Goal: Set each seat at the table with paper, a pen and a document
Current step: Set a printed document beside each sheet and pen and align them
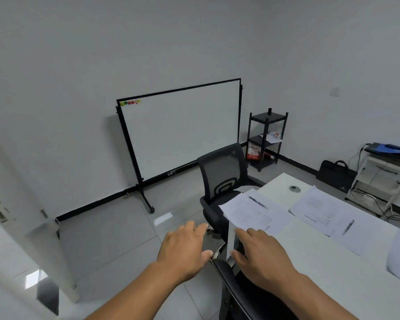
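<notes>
Beside the table, left hand and right hand hover with relaxed fingers, holding nothing

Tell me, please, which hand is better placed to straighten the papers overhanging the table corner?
The right hand: its fingers already reach the table beside the papers. The left hand hovers off the table.
</notes>
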